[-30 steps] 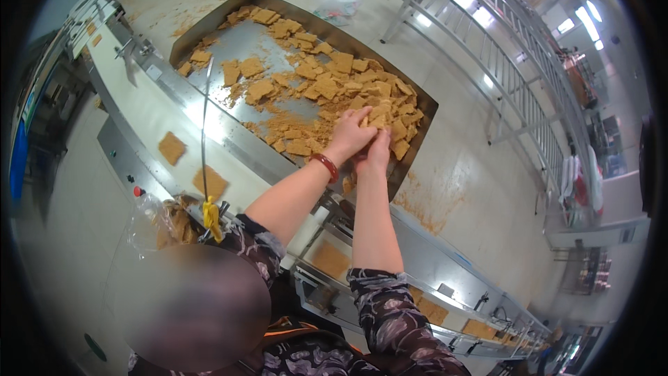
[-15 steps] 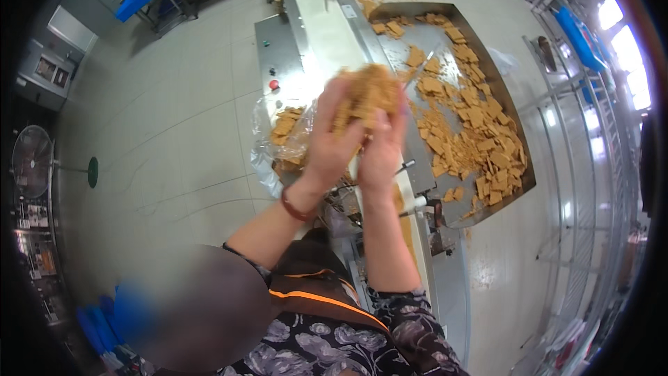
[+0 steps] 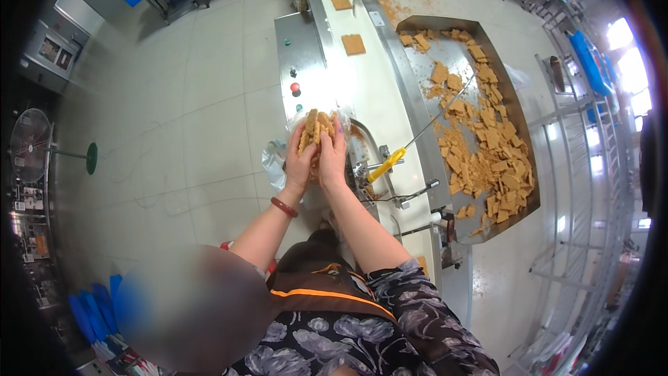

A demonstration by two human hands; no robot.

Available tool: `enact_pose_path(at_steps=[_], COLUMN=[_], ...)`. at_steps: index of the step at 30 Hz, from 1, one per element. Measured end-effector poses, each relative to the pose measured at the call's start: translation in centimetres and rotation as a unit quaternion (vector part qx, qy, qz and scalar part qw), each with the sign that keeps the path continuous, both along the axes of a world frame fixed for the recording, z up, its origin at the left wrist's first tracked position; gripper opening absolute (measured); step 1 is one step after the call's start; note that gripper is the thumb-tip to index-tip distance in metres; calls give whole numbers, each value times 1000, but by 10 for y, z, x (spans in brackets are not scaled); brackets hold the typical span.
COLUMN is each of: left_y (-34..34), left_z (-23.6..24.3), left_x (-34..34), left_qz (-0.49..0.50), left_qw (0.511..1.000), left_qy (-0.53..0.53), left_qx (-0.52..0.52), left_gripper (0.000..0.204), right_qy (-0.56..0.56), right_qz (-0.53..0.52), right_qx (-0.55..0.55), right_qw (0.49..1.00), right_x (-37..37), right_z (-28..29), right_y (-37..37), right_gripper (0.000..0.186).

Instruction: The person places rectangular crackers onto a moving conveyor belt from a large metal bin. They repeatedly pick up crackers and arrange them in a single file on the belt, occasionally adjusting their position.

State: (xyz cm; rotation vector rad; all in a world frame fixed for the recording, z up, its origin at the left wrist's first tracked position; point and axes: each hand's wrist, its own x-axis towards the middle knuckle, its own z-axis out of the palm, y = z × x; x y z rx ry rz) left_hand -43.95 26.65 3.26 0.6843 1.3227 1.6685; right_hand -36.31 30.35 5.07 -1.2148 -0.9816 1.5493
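My left hand [image 3: 300,161] and my right hand [image 3: 333,160] are closed from both sides around a handful of golden-brown biscuit pieces [image 3: 313,129]. Both hands are at the near left side of the conveyor, over a clear plastic bag [image 3: 273,165]. The bag's mouth and most of its contents are hidden behind my hands. To the right of my right hand lies a screwdriver [image 3: 387,166] with a yellow handle, its long shaft reaching across toward the metal tray [image 3: 451,57]. Broken biscuits and crumbs are heaped in that tray.
Square biscuits [image 3: 353,44] lie in a line on the white conveyor belt [image 3: 369,87]. A red button [image 3: 295,88] sits on the steel panel left of the belt. Metal racks [image 3: 577,167] stand on the right, and a fan [image 3: 33,146] stands far left.
My hands have moved left and nearer with the biscuit pieces, from above the belt to the bag. More square biscuits show on the belt, and the screwdriver's yellow handle is now visible.
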Motion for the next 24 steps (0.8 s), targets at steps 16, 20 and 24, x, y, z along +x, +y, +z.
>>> enact_pose_path(at_steps=[16, 20, 24], left_y=[54, 56, 45], left_z=[0, -35, -38], left_x=[-60, -78, -83], left_qz=[-16, 86, 10], left_qw=[968, 964, 905], left_qy=[-104, 80, 276], left_qx=[-228, -240, -325], left_gripper=[49, 54, 75], right_qy=[168, 24, -23], right_qz=[46, 66, 34], right_qx=[-272, -160, -166], right_qw=[947, 985, 985], right_x=[8, 1, 10], right_z=[24, -48, -35], right_y=[29, 32, 24], right_gripper=[62, 60, 70])
